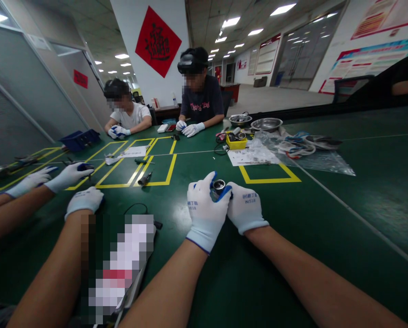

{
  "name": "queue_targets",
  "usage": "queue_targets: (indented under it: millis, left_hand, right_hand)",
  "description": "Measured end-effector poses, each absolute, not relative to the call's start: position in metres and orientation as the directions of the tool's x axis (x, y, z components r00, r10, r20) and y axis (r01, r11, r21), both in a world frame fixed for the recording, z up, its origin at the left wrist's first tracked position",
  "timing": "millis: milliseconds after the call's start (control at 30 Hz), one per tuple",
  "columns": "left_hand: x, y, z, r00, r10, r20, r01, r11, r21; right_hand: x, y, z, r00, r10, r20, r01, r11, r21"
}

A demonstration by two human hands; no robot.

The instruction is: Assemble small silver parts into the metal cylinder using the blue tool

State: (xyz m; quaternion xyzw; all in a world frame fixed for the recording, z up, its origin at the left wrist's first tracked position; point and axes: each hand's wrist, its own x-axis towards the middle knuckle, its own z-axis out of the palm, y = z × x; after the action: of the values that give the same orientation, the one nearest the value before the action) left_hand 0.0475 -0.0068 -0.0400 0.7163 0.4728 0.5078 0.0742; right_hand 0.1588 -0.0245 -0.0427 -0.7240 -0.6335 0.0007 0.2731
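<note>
A small round metal part (219, 184) with a dark hollow centre and a bright rim is in front of me, above the green table. My left hand (206, 212), in a white glove with blue fingertips, is closed around it between thumb and fingers. Right against it on the other side is my right hand (247, 207), gloved alike, with its fingers curled in. What those fingers grip is mostly hidden; only a dark bit shows between the hands.
Left of me, a co-worker's gloved hand (84, 200) rests near a pixelated object (131, 255). Two people sit opposite. A dark cylindrical tool part (144, 179) lies by yellow tape (171, 168). Farther back are a yellow bin (236, 145), metal bowls (267, 124) and plastic bags (327, 161).
</note>
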Motion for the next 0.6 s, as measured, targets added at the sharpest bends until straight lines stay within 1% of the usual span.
queue_targets:
  millis: [100,267,433,500,600]
  left_hand:
    - [0.048,-0.008,-0.04,0.005,0.806,0.592,0.569,-0.489,0.661]
    - [0.05,-0.007,-0.041,0.03,0.886,0.464,0.49,-0.417,0.765]
    - [0.053,-0.003,-0.047,0.012,0.958,0.287,0.277,-0.279,0.919]
    - [0.054,-0.003,-0.049,0.008,0.972,0.236,0.201,-0.232,0.952]
    - [0.053,-0.004,-0.05,-0.029,0.975,0.221,0.111,-0.217,0.97]
  right_hand:
    - [0.162,-0.025,-0.047,0.159,0.915,0.371,0.919,0.0,-0.394]
    - [0.164,-0.025,-0.053,0.142,0.905,0.402,0.904,0.047,-0.425]
    - [0.162,-0.024,-0.058,0.198,0.879,0.433,0.877,0.038,-0.479]
    - [0.162,-0.023,-0.06,0.221,0.878,0.424,0.866,0.024,-0.5]
    - [0.163,-0.021,-0.065,0.222,0.882,0.415,0.829,0.053,-0.556]
